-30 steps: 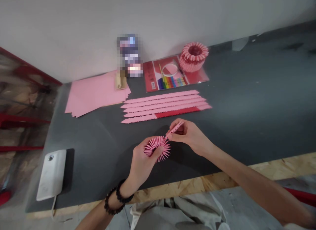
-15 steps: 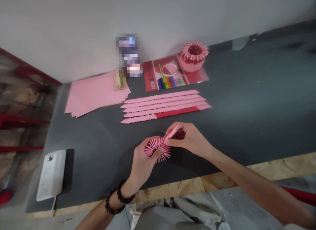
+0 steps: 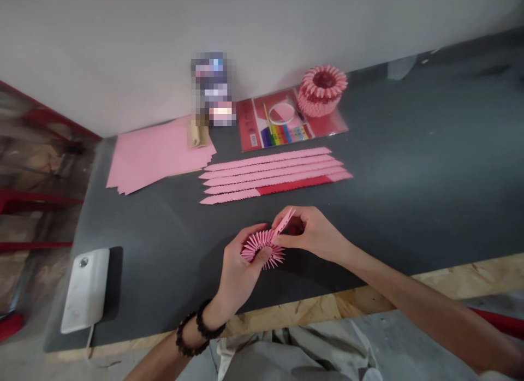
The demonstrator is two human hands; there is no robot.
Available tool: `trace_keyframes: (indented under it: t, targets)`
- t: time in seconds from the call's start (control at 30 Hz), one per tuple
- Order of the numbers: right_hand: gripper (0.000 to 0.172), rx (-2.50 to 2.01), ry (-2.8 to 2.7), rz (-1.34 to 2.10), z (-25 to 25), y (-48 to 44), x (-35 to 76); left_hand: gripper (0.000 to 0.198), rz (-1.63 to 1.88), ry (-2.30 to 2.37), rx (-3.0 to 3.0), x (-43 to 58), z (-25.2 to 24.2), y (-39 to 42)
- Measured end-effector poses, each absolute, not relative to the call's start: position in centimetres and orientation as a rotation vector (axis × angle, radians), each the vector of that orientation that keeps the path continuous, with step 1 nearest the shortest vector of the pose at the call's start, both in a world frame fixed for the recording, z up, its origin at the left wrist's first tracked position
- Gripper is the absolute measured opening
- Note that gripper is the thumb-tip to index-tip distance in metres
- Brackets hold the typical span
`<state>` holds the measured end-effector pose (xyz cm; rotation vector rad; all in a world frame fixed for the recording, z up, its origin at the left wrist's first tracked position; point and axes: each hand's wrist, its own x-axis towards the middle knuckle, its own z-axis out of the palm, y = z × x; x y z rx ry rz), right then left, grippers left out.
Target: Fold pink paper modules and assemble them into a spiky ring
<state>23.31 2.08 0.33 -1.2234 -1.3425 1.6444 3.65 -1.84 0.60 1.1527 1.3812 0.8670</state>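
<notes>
My left hand (image 3: 239,274) is wrapped round a spiky ring of folded pink paper pieces (image 3: 257,242), its thumb pressed into the ring's middle. My right hand (image 3: 317,233) pinches a short pink strip of folded paper (image 3: 285,221) that sticks up from the ring's upper right edge. Whether the strip is joined to the ring cannot be made out, as the fingers cover that spot. Beyond the hands, several long strips of interlocked pink paper pieces (image 3: 266,171) lie side by side. The nearest one has a red section (image 3: 295,185).
Pink paper sheets (image 3: 151,154) lie at the back left. A red craft packet (image 3: 248,124) lies near the wall, with a pink and red folded-paper vase (image 3: 321,102) on it. A blurred-out item (image 3: 215,91) leans there too. A white device (image 3: 85,288) with a cable stands at the left.
The short strip and my right fingers have shifted slightly left and down, closer against the ring. Both hands keep their hold.
</notes>
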Motion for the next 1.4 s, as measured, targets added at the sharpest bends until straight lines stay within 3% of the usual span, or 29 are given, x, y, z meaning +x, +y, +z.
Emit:
trace_keyframes:
  t: [0.5, 0.77, 1.0, 1.1, 1.17, 1.23, 1.33, 1.4]
  targets:
    - [0.026, -1.261, -1.285, 1.620, 0.3, 2.2, 23.6, 0.027, 0.861, 1.361, 1.005, 3.6, -0.6, -1.9]
    - [0.025, -1.080, -1.510, 1.527, 0.7, 2.5, 24.6, 0.035, 0.887, 1.287, 0.912, 3.7, -0.1, -2.0]
    - [0.020, -1.309, -1.516, 1.122, 0.8, 3.3, 25.7, 0.034, 0.900, 1.306, 0.853, 3.7, -0.5, -2.0]
    - [0.008, -1.399, -1.860, 0.920, 0.4, 3.4, 25.9, 0.033, 0.922, 1.313, 0.833, 3.7, -0.6, -2.0]
    - [0.013, -1.412, -2.107, 0.844, -0.1, 3.2, 25.8, 0.034, 0.927, 1.326, 0.841, 3.8, -0.6, -2.0]
    - [0.005, -1.476, -2.222, 0.685, -0.5, 3.0, 25.5, 0.034, 0.932, 1.330, 0.848, 3.8, -0.6, -2.0]
    - [0.031, -1.470, -2.165, 0.496, -0.5, 2.9, 25.3, 0.032, 0.929, 1.328, 0.853, 3.8, -0.5, -2.1]
    - [0.032, -1.299, -2.090, 0.662, -0.2, 2.8, 25.3, 0.033, 0.917, 1.319, 0.849, 3.8, -0.5, -2.2]
